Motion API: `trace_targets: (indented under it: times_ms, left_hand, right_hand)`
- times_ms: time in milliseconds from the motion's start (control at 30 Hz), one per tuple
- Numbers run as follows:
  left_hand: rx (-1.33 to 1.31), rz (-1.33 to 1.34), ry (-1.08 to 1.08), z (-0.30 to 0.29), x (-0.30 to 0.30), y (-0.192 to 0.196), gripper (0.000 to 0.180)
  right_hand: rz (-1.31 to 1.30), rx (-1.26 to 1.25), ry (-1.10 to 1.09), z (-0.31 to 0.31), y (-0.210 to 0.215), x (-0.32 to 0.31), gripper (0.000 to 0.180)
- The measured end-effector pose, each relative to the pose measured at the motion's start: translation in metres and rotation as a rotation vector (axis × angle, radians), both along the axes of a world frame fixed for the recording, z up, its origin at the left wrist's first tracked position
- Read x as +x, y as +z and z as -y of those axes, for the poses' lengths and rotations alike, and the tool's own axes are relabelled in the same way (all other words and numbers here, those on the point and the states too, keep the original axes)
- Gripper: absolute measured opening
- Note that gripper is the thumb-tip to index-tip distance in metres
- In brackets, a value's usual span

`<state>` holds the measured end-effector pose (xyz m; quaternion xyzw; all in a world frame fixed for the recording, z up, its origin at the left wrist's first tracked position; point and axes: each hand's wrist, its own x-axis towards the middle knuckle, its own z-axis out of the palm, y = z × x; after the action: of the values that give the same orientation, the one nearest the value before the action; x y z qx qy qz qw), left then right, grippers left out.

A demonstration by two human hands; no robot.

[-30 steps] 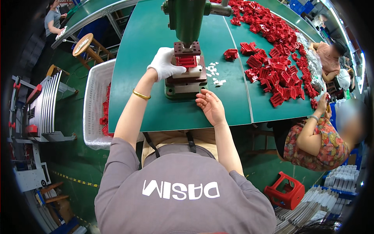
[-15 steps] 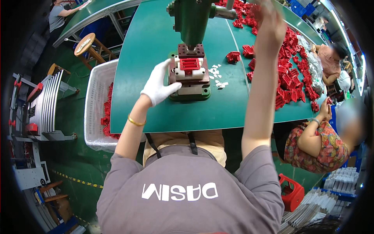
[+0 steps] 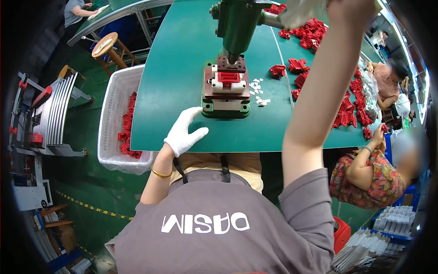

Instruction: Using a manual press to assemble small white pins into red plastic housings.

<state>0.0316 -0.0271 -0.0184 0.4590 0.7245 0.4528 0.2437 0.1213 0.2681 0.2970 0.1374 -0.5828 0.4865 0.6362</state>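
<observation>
The floor (image 3: pixel 86 176) is green with a yellow-and-black line (image 3: pixel 93 206). A round wooden stool (image 3: pixel 111 38) stands left, a red plastic stool (image 3: pixel 341 234) right. Long lights (image 3: pixel 401 35) shine.

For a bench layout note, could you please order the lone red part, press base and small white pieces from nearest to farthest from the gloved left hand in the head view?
1. Press base, ahead to the right.
2. Small white pieces, right of it.
3. Lone red part, beyond them.

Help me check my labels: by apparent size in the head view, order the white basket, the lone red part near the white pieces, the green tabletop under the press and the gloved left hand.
1. Green tabletop
2. White basket
3. Gloved left hand
4. Lone red part
</observation>
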Motion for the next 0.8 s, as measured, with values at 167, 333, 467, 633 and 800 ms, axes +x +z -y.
trace_targets:
  times_ms: [167,333,467,633,800]
  left_hand:
    - [0.050,-0.066,-0.055,-0.011,0.006,0.002,0.059]
    - [0.062,-0.118,-0.103,-0.022,0.007,0.002,0.059]
    - [0.038,-0.124,-0.102,-0.020,0.010,0.005,0.057]
    - [0.056,-0.090,-0.092,-0.021,0.011,0.008,0.056]
    - [0.040,-0.141,-0.092,-0.018,0.002,0.006,0.057]
  right_hand:
    - [-0.100,0.119,-0.065,0.090,-0.139,0.078,0.034]
    - [0.122,0.100,-0.294,0.110,-0.181,0.106,0.021]
    - [0.087,0.127,-0.305,0.101,-0.144,0.094,0.021]
    - [0.096,0.110,-0.284,0.103,-0.143,0.097,0.022]
    - [0.073,0.197,-0.419,0.102,-0.207,0.096,0.020]
